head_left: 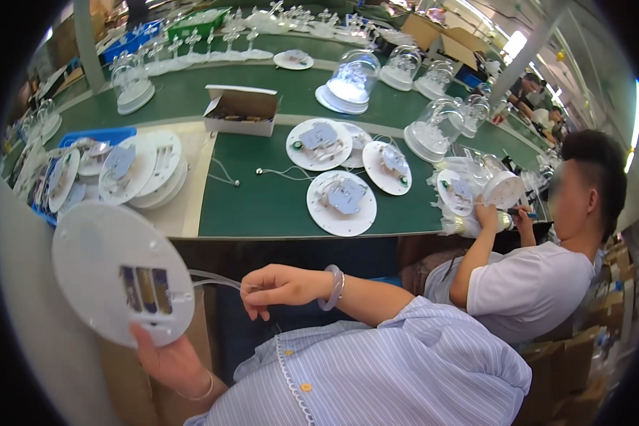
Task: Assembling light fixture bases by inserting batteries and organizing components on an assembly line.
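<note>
The left hand [165,362] holds up a round white base plate [121,272] by its bottom edge, with the thumb pressed on the front. The plate faces the camera and shows an open slot [147,290] with metal strips inside — it looks like a battery slot. The right hand [277,286] is near the plate but not touching it. Its fingers are curled shut on a thin clear wire [209,279] that runs out from the side of the plate.

It looks like the wire is being pulled or tidied on this one plate, so the step seems to be in the middle. The next move likely calls for a soft pull, so the thin wire does not snap, and a steady hold on the plate.

On the green table [263,206] lie more white plates [341,202] with small boards on top, a little open cardboard box [240,110] and clear domes [351,82]. A co-worker in a white shirt [529,287] sits to the right — busy with another plate
</note>
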`<action>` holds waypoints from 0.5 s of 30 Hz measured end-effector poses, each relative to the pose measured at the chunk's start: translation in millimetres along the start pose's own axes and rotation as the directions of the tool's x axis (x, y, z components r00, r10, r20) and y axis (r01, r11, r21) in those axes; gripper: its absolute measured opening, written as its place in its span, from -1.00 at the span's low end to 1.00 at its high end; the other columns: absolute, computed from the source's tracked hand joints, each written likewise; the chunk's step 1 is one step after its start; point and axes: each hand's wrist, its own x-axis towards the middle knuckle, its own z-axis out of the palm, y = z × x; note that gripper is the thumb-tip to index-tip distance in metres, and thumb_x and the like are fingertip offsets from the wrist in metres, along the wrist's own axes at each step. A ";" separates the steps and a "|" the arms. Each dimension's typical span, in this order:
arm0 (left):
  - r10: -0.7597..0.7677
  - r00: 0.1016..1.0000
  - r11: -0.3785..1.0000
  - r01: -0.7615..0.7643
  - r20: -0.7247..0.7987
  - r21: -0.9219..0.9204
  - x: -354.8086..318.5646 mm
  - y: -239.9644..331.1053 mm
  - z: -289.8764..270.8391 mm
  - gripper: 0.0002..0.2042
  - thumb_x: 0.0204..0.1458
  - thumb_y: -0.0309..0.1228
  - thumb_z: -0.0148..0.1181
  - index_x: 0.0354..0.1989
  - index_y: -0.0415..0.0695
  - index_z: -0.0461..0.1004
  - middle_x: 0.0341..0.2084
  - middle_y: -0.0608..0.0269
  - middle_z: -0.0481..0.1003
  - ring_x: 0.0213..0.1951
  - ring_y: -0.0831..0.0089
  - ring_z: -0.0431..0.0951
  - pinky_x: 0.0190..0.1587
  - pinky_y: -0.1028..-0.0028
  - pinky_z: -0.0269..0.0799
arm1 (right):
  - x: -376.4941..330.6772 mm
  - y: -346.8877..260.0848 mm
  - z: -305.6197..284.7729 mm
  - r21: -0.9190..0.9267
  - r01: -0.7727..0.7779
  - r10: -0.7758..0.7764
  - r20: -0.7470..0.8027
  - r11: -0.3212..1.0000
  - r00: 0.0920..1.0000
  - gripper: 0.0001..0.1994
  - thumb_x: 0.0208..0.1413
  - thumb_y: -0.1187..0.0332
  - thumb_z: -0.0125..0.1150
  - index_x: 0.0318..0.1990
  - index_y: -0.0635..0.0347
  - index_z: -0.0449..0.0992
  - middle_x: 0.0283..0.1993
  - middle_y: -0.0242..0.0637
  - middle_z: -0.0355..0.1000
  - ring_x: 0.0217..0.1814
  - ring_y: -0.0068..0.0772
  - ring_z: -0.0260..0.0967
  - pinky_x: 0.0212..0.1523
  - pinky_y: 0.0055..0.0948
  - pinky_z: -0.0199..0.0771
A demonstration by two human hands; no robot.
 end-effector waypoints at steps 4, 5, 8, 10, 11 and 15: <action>0.197 0.980 0.980 -0.196 -0.024 0.030 -8.0 -3.1 9.5 -0.52 0.03 -0.34 -0.12 0.07 -0.34 -0.02 0.06 0.03 0.09 0.07 0.25 0.13 0.11 0.28 -0.02 | -8.9 -7.2 -3.7 -0.036 0.008 -0.009 -0.044 0.999 0.999 -0.81 0.08 0.34 -0.11 -0.40 0.29 0.33 -0.49 -0.36 0.34 -0.56 -0.71 0.16 -0.51 -0.71 0.20; 0.196 0.979 0.981 -0.196 -0.052 0.001 -9.4 -1.7 7.6 -0.53 0.04 -0.34 -0.14 0.06 -0.36 -0.02 0.06 0.00 0.07 0.08 0.21 0.10 0.13 0.25 -0.08 | -9.0 -5.8 -5.1 -0.031 -0.004 0.002 -0.042 1.000 0.999 -0.82 0.07 0.34 -0.10 -0.39 0.29 0.33 -0.49 -0.37 0.34 -0.56 -0.71 0.16 -0.50 -0.72 0.20; 0.282 0.959 0.959 -0.281 -0.031 0.045 -11.0 5.0 -0.8 -0.53 0.02 -0.31 -0.07 0.05 -0.33 0.04 0.04 0.02 0.13 0.03 0.30 0.19 0.10 0.37 0.01 | -8.3 -1.3 -6.0 -0.014 -0.020 0.019 -0.024 1.000 1.000 -0.84 0.06 0.35 -0.08 -0.35 0.28 0.34 -0.49 -0.38 0.35 -0.55 -0.73 0.16 -0.50 -0.73 0.19; 0.812 0.508 0.003 -0.497 0.288 0.868 24.6 -11.6 -120.1 -0.52 -0.20 -0.13 0.19 -0.23 -0.29 0.32 -0.31 0.13 0.38 -0.31 0.27 0.41 -0.25 0.50 0.34 | -15.4 -6.6 -3.3 -0.023 0.000 -0.001 -0.023 1.000 1.000 -0.84 0.05 0.37 -0.07 -0.35 0.30 0.33 -0.50 -0.35 0.37 -0.60 -0.71 0.17 -0.53 -0.73 0.20; 0.797 0.351 -0.405 -0.293 0.492 0.866 26.0 -11.9 -132.4 -0.60 -0.11 -0.17 0.09 -0.25 -0.30 0.33 -0.39 0.18 0.38 -0.36 0.31 0.39 -0.26 0.47 0.34 | -18.2 -5.0 -3.7 0.007 -0.002 0.002 -0.033 1.000 0.999 -0.84 0.03 0.39 -0.04 -0.34 0.33 0.34 -0.51 -0.30 0.39 -0.61 -0.68 0.25 -0.55 -0.72 0.26; 0.136 0.723 -0.739 0.529 0.677 -0.417 16.8 -17.9 -146.8 -0.61 0.01 -0.26 -0.10 -0.11 -0.35 0.22 -0.22 0.08 0.33 -0.20 0.23 0.34 -0.11 0.33 0.26 | -21.0 0.6 -8.0 0.070 -0.034 0.041 -0.103 0.997 0.994 -0.85 -0.02 0.43 0.03 -0.34 0.37 0.36 -0.50 -0.25 0.41 -0.55 -0.63 0.34 -0.53 -0.70 0.33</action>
